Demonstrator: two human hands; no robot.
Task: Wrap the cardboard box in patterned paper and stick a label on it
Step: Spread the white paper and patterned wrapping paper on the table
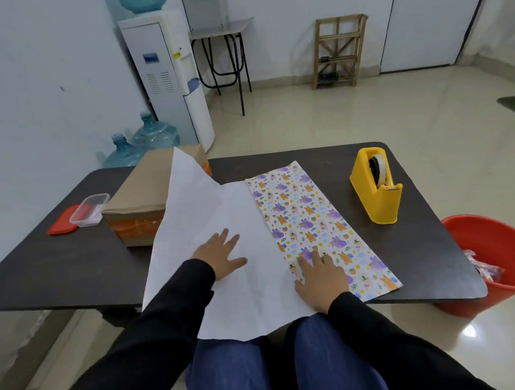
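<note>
Hands down, two of them, fingers straight and spread, gripping nothing: left hand [220, 256] flat on the white side, right hand [321, 278] flat on the printed strip, right at its border with the white. One spread of patterned paper [236, 220], near edge hanging off the table [73, 266], far left corner riding up against one cardboard box [141, 193]. Left of the box, one clear container [90, 209] touching one red lid [62, 223]. Off right, one yellow tape dispenser [376, 193], well apart from the paper; one red bucket [500, 246] on the floor. Further back, two water bottles [156, 131] beside one water dispenser [167, 76].
</note>
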